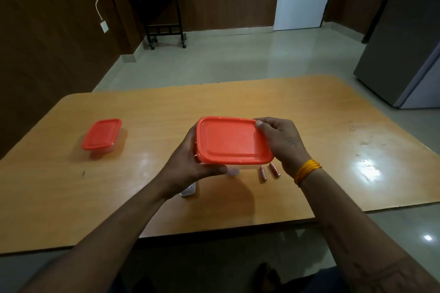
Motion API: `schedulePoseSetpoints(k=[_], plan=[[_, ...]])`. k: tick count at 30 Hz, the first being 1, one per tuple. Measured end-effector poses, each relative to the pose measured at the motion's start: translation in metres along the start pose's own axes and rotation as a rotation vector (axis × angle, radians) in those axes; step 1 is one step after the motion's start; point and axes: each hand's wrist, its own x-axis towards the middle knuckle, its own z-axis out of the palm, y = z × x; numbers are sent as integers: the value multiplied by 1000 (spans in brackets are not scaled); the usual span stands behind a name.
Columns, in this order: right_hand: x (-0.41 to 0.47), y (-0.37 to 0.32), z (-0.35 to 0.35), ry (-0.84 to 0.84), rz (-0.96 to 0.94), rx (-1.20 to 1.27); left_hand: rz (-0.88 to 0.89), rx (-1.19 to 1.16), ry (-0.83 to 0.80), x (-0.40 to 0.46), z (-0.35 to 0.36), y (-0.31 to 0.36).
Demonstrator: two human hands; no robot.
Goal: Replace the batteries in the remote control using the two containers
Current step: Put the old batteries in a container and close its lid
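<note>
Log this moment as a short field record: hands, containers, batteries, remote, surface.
left hand: grips the left side of the held clear plastic container with the orange lid
right hand: grips the lid's far right corner
held container: lifted above the wooden table, lid on
second orange-lidded container: on the table, far left, lid on
two orange batteries: lying on the table, below the held container
white remote: mostly hidden by the left wrist
</note>
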Motion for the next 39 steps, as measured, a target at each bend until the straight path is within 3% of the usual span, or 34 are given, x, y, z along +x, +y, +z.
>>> schedulePoseSetpoints(k=[4,7,11,15,23,29,39], plan=[[-6,3,4,129,-93,-60,43,109,109,0,1,2],[-15,-2,6,243,-331,-318,41,153,232,5,4,1],[-36,-18,22,90,-660,-435,62,207,394,12,14,2],[-49,-21,44,-39,-783,-530,78,201,430,14,25,-1],[-46,-4,47,41,-992,-719,87,246,471,17,28,-5],[-32,-23,29,276,-952,-550,115,310,428,14,27,-7],[-21,-3,4,127,-954,-605,105,221,452,21,37,-9]])
